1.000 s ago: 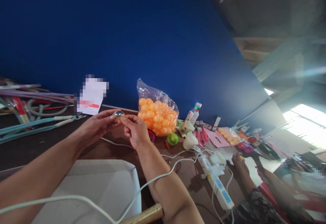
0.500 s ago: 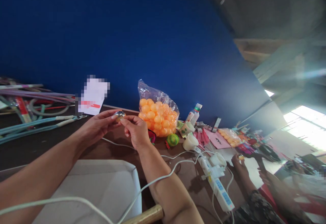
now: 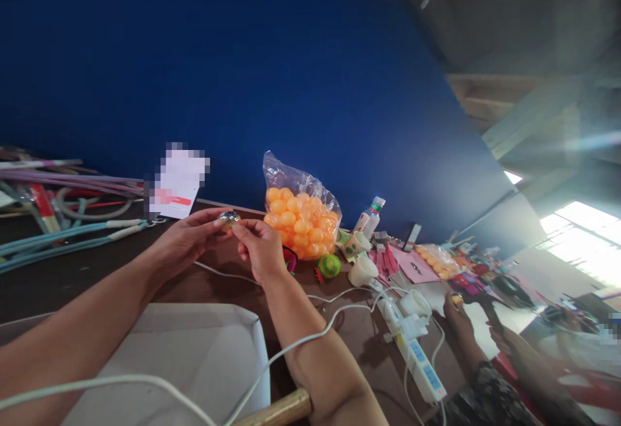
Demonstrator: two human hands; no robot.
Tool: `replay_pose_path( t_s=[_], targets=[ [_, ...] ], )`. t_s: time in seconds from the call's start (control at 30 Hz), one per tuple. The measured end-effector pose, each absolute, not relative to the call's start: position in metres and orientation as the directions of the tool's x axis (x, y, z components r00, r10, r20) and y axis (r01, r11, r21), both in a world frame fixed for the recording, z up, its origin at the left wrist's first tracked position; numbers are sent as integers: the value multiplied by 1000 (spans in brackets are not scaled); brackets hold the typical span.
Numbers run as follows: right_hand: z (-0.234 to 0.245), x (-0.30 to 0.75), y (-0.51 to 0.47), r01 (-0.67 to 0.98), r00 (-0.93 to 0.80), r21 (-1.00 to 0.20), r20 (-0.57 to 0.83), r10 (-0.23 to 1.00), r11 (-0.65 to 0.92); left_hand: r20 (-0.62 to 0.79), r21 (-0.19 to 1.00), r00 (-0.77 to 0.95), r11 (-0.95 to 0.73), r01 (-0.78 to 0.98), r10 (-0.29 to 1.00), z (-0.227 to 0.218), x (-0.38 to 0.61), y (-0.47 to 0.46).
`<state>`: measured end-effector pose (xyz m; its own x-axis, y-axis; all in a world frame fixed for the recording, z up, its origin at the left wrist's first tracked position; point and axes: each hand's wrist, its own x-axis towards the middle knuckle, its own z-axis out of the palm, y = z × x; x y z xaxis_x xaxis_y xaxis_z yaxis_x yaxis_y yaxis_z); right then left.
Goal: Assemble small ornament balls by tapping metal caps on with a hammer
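Between my two hands, above the brown table, is a small shiny round piece [image 3: 228,220], silvery on top with a golden-orange lower side; its exact kind does not show. My left hand [image 3: 198,231] grips it from the left with thumb and fingers. From the right, my right hand [image 3: 262,249] pinches at its near edge with thumb and forefinger, hiding part of it. A clear plastic bag of orange balls [image 3: 303,222] stands just beyond my right hand. The white tray [image 3: 228,313] lies below my forearms.
Blue and purple cords [image 3: 72,238] lie at left beside a propped phone [image 3: 177,183]. A green toy [image 3: 328,266], tape rolls [image 3: 363,271], a bottle [image 3: 370,217] and a power strip [image 3: 412,348] sit rightward. A white cable [image 3: 310,339] crosses my right forearm. A co-worker's hands [image 3: 458,316] are at right.
My hands and the shiny piece stay almost in place. At the right, the co-worker's hands have shifted slightly.
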<state>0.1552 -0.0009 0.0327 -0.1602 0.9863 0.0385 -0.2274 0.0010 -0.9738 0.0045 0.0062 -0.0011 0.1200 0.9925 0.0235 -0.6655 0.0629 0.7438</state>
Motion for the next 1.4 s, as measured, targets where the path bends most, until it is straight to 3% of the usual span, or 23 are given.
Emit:
replay_pose_path(
  t_s=[0.27, 0.63, 1.4],
  targets=[
    [32, 156, -1, -209, -157, -978, 36, 987, 2, 21, 760, 94, 45, -648, 995, -2, 5, 6],
    [35, 158, 0, -240, -180, -964, -70, 981, -113, 49, 776, 84, 15, -631, 995, -4, 6, 7],
    [33, 157, 0, -235, -164, -970, -23, 986, -61, 42, 780, 67, 9, -626, 997, -1, 8, 5]
  ],
)
